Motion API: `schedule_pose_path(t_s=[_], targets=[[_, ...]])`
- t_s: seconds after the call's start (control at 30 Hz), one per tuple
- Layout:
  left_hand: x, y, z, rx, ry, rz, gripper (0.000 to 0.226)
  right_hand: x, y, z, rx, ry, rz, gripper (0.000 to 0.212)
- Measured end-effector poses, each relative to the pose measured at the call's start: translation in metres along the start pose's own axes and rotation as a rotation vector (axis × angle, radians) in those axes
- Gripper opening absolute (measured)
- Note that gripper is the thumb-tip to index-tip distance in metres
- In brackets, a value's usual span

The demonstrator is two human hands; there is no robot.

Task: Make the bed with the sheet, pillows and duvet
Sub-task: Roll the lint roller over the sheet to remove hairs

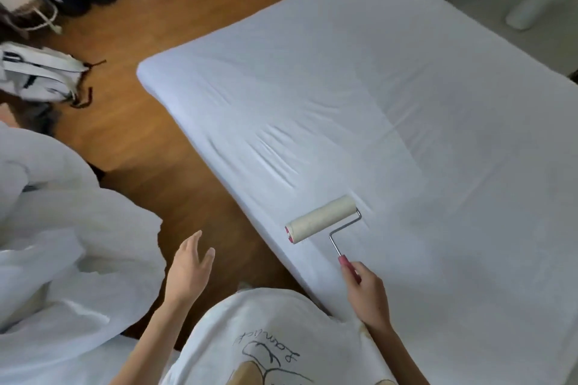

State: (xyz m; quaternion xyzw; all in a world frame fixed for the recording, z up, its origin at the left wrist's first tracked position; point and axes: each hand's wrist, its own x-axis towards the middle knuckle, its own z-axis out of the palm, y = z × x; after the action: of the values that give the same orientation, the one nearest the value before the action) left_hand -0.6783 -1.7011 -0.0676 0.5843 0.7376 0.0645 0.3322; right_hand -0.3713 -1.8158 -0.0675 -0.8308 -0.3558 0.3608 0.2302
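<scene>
Sheet [375, 97] fitted over bed, creased near the near edge.
Right hand [367, 294] grips lint roller [322, 219] handle, roll resting on sheet; left hand [189, 266] open above floor [150, 134]; duvet [62, 244] heaped at left.

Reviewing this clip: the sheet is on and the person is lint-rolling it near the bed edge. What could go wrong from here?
1. The lint roller sits just below a patch of wrinkles in the fitted sheet; rolling over them may drag or deepen the creases.
2. The right hand grips only the end of the red handle, so the roller may twist off line.
3. The white bedding pile lies beside the open left hand, over the wood floor, where it may pick up dust.
</scene>
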Motion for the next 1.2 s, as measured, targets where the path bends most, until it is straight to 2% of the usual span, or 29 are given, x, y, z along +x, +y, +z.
schedule_pose_path(t_s=[0.27, 0.5, 0.67, 0.97, 1.2], targets=[[0.096, -0.012, -0.087, -0.036, -0.011, -0.062, 0.048, 0.073, -0.162, 0.038, -0.146, -0.133, -0.158, 0.041], [0.188, 0.008, -0.095, -0.198, 0.025, -0.155, 0.046, 0.156, -0.219, 0.081, -0.133, -0.248, -0.244, 0.038], [0.218, 0.013, -0.115, -0.342, 0.145, -0.273, 0.045, 0.221, -0.275, 0.110, -0.276, -0.383, -0.331, 0.036], [0.247, -0.037, -0.176, -0.504, 0.305, -0.484, 0.039, 0.289, -0.410, 0.189, -0.391, -0.525, -0.511, 0.031], [0.333, -0.074, -0.234, -0.609, 0.325, -0.453, 0.037, 0.298, -0.516, 0.279, -0.390, -0.597, -0.540, 0.032]])
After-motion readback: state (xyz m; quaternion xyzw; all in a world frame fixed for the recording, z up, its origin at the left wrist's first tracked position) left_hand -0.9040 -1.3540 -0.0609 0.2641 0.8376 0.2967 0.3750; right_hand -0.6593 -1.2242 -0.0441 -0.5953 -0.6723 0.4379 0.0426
